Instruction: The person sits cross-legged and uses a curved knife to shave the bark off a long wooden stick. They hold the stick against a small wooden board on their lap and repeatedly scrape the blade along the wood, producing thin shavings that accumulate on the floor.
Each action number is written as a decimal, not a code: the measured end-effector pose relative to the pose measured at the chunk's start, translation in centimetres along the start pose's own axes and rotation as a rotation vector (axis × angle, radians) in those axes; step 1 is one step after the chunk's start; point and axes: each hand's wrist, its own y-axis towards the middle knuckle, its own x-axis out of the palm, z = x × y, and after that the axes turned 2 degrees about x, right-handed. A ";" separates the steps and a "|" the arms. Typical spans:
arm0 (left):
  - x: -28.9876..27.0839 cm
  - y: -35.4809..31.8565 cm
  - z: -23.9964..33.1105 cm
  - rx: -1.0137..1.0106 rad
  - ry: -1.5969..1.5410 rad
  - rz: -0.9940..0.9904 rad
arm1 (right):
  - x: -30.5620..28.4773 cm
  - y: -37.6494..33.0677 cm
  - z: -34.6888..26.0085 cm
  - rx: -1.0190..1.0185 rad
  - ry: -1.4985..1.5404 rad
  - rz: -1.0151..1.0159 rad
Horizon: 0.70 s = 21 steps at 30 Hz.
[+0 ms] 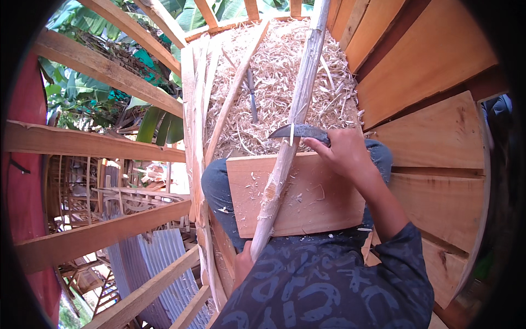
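A long, pale, peeled wooden pole slants across a flat board on my lap, its far part reaching out over the shavings. My right hand is closed around the grip end of a curved, dark-bladed knife. The blade lies across the pole just beyond the board's far edge, with a thin pale sliver standing at the cut. Close to my body, my left hand is closed on the pole's near end; my shirt partly hides it. Small wood chips are scattered on the board.
A deep heap of wood shavings covers the floor ahead, with a dark slim tool on it. Long wooden strips lie left of my knees. Railing slats stand at left, above a corrugated metal sheet; a plank wall at right.
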 end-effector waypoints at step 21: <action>0.3 0.5 -1.3 0.185 -0.019 0.098 | -1.8 -3.9 2.3 0.042 1.057 -0.580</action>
